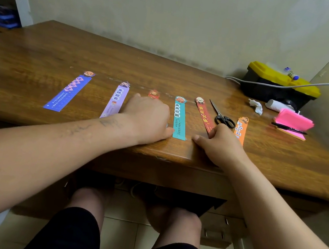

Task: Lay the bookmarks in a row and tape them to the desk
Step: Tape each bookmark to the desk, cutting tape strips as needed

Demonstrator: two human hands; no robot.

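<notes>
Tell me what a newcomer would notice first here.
Six bright bookmarks lie in a row on the desk, from a blue bookmark at left to an orange bookmark at right. The left hand covers most of a red bookmark mid-row; the right hand rests at the dark red bookmark's near end. A yellow-lidded toolbox sits far right.

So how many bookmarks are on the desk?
6: blue, purple, a red-topped one mostly under the left hand, teal, red, orange by the right hand. Hands may hide more.
</notes>
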